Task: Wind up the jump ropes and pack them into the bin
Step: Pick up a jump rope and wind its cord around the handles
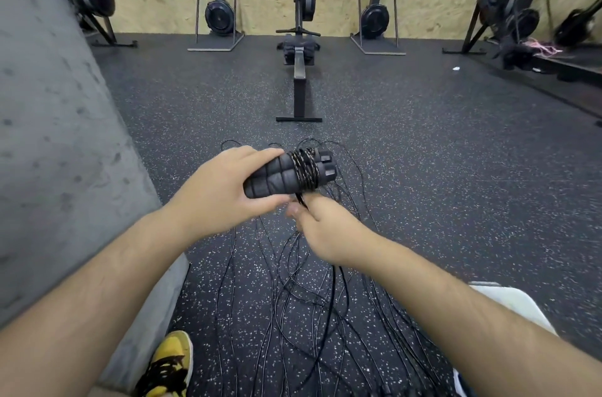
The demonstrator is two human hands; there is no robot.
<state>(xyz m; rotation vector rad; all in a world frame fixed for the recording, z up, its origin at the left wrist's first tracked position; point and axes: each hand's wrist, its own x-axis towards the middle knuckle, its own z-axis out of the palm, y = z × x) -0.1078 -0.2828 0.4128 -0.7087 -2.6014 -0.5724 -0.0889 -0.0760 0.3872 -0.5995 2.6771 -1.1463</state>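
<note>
Mid-wind over a gym floor: we hold a pair of black jump rope handles [277, 177] side by side in the air, just above the heap, with the cord [305, 170] lapped in tight turns around their far ends. Our left hand [218, 191] grips the handles, fingers over the top and thumb beneath, apparently to keep the two pressed together as one spool. Our right hand [321, 230] sits just below the bundle, fingers curled, pinching the cord where it leaves the wraps; we judge this keeps the line taut so each turn lies snug.

Below and around, the loose ropes [293, 299] sprawl in overlapping black loops across the speckled floor [423, 168], and the trailing cord runs down into them, so snags on its neighbours look likely. A white container [518, 302], probably the bin, shows only a corner behind our right forearm; we cannot see its inside. A grey block [49, 136] crowds the left side, a yellow shoe [169, 364] stands beside it, and a rowing machine [299, 71] sits well ahead.
</note>
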